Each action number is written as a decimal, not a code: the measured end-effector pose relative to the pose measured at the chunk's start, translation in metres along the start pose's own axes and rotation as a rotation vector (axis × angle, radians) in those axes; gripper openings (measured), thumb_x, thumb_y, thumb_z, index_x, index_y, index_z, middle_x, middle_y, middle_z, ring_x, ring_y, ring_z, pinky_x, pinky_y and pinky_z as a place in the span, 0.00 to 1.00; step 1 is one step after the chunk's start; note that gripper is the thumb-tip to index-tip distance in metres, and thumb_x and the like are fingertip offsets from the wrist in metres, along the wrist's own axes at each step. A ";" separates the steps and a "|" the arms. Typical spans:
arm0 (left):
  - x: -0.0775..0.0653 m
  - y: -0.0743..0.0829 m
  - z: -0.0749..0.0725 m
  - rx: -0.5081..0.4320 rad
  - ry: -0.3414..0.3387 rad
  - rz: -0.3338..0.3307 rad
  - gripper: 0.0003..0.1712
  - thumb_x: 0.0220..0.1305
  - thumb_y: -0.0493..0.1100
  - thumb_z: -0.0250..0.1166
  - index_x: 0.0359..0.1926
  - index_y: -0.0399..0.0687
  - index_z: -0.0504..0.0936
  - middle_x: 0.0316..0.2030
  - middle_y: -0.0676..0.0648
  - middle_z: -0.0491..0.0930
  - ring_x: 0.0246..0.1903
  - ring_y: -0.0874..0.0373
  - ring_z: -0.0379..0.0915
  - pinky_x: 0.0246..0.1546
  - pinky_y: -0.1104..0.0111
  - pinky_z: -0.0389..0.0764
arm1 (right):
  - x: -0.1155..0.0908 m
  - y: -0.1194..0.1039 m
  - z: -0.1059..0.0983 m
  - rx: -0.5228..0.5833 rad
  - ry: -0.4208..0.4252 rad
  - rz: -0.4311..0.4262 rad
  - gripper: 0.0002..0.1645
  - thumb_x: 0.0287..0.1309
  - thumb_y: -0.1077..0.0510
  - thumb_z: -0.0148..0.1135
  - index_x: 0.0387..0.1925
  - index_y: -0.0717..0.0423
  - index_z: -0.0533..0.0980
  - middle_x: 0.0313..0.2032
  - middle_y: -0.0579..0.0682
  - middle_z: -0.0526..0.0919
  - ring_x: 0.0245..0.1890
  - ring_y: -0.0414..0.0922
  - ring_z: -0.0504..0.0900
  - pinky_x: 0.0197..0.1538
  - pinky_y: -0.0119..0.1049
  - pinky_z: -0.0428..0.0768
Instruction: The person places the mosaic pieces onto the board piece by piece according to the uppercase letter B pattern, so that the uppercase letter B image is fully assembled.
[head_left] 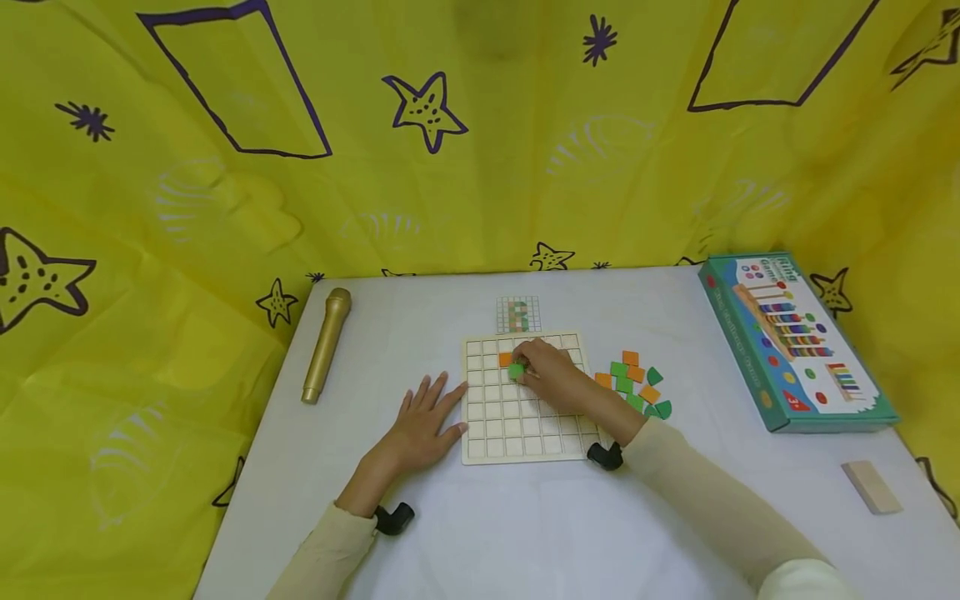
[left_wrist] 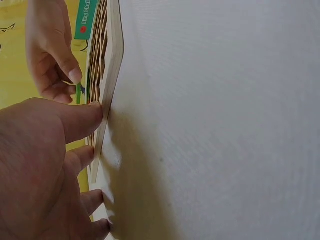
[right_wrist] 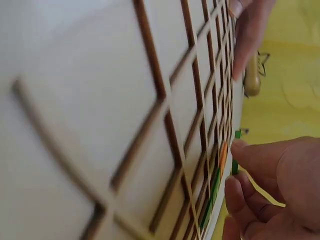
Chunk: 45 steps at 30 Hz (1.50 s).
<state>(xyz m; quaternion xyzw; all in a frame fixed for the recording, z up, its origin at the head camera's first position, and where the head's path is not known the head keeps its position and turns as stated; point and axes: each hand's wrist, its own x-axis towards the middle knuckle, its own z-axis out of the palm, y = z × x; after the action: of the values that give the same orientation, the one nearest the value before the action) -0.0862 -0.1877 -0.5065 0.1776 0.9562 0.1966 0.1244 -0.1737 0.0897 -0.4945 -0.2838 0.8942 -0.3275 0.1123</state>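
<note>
A wooden grid board (head_left: pixel 495 433) lies on the white table. My right hand (head_left: pixel 555 379) is over its upper part, pinching a green tile (head_left: pixel 516 371) between thumb and fingers. The right wrist view shows this green tile (right_wrist: pixel 236 155) on edge, slightly apart from the board. An orange tile (head_left: pixel 506 360) lies in an upper cell; a green piece (right_wrist: pixel 211 200) also lies in the grid. With fingers spread, my left hand (head_left: pixel 420 429) rests at the board's left edge, thumb and index touching it. Behind the board is a small pattern card (head_left: pixel 517 314) with green and orange squares.
Loose green and orange pieces (head_left: pixel 635 373) lie right of the board. Farther right are a game box (head_left: pixel 802 342) and a wooden block (head_left: pixel 872 487). A gold microphone (head_left: pixel 327 346) lies at the left. Yellow cloth (head_left: pixel 480 192) hangs around the table.
</note>
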 end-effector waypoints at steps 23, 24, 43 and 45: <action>0.002 -0.003 0.007 0.020 0.004 0.008 0.37 0.75 0.61 0.50 0.79 0.59 0.56 0.78 0.40 0.43 0.76 0.39 0.32 0.70 0.39 0.39 | -0.004 -0.006 0.015 -0.134 0.081 -0.049 0.10 0.65 0.60 0.67 0.48 0.51 0.83 0.50 0.45 0.74 0.49 0.45 0.77 0.44 0.42 0.64; 0.002 -0.003 0.007 0.011 0.008 0.009 0.37 0.75 0.61 0.51 0.79 0.58 0.56 0.78 0.40 0.44 0.76 0.38 0.32 0.69 0.39 0.38 | -0.005 -0.004 0.013 -0.125 0.082 -0.046 0.11 0.65 0.60 0.66 0.49 0.51 0.82 0.51 0.46 0.74 0.48 0.45 0.77 0.44 0.42 0.64; 0.000 0.002 0.001 0.032 -0.009 -0.017 0.37 0.75 0.60 0.52 0.79 0.59 0.56 0.78 0.40 0.44 0.76 0.39 0.32 0.70 0.41 0.38 | -0.058 0.070 -0.094 0.034 0.076 0.314 0.19 0.72 0.59 0.57 0.60 0.60 0.73 0.56 0.65 0.67 0.54 0.61 0.71 0.54 0.57 0.74; 0.000 0.002 0.000 0.029 -0.009 -0.015 0.37 0.75 0.60 0.52 0.79 0.59 0.56 0.78 0.40 0.44 0.76 0.39 0.32 0.70 0.41 0.38 | -0.063 0.079 -0.101 0.042 0.052 0.347 0.19 0.72 0.59 0.57 0.60 0.62 0.72 0.55 0.67 0.67 0.53 0.62 0.71 0.54 0.58 0.74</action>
<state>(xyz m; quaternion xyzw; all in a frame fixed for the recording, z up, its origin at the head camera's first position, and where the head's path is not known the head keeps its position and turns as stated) -0.0853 -0.1858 -0.5058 0.1729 0.9597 0.1809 0.1276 -0.1963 0.2284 -0.4679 -0.1141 0.9253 -0.3291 0.1502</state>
